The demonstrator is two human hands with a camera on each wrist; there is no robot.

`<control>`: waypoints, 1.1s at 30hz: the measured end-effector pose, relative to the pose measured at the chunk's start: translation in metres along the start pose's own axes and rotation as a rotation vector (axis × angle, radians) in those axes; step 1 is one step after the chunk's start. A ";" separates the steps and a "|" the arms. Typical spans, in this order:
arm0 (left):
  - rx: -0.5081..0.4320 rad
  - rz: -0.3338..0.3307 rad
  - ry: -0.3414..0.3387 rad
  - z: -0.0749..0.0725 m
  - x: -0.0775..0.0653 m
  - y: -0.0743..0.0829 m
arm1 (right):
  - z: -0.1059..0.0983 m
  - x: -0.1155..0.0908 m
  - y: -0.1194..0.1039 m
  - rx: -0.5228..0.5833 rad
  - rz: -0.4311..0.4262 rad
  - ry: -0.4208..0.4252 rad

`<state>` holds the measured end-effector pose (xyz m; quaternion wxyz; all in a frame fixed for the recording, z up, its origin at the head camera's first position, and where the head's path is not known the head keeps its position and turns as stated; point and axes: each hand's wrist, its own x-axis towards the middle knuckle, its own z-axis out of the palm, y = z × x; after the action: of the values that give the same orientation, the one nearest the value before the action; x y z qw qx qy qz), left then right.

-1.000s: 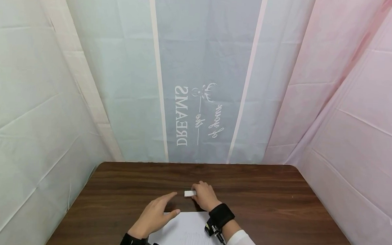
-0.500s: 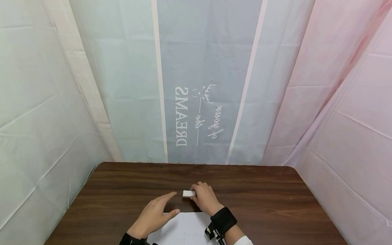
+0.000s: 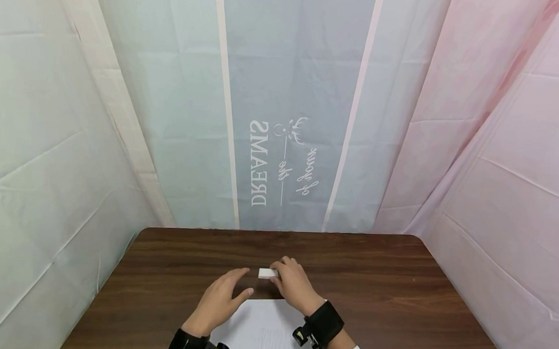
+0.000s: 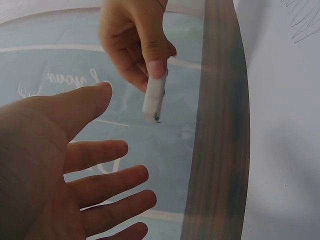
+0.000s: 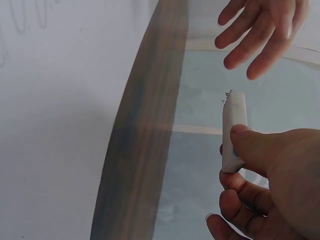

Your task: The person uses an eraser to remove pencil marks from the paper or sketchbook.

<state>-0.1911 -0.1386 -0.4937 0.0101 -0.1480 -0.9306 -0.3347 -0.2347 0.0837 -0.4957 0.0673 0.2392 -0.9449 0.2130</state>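
Between thumb and fingers, my right hand (image 3: 296, 285) pinches a white eraser (image 3: 267, 273) beyond the far edge of the paper. The eraser's free end points left; dark crumbs cling to that end in both wrist views, as on the eraser (image 5: 234, 117) in the right wrist view. My left hand (image 3: 219, 299) is held with fingers spread and nothing in it, its fingertips a short gap from the eraser. Below both hands lies a white sheet of paper (image 3: 256, 317) with thin pencil strokes (image 3: 275, 343).
The dark wooden table (image 3: 373, 280) reaches back to a hanging blue-grey curtain (image 3: 292, 67) with mirrored lettering. Pale fabric (image 3: 40, 135) hangs on the left and pink fabric (image 3: 506, 167) on the right. Each wrist wears a black strap (image 3: 324, 322) with a small camera.
My right hand has shifted slightly left with the eraser still pinched. The left hand has drawn a little to the left, fingers still spread.
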 end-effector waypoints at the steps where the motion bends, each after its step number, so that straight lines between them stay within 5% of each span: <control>1: 0.003 0.000 0.004 0.000 0.000 0.000 | -0.001 -0.001 -0.001 0.001 -0.002 0.003; 33: 0.042 0.105 0.098 -0.005 -0.004 0.027 | -0.031 -0.030 -0.021 0.121 -0.079 -0.007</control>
<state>-0.1801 -0.1231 -0.4739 0.0761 -0.1800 -0.9267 -0.3210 -0.1978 0.0932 -0.4666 0.0578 0.2806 -0.9204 0.2659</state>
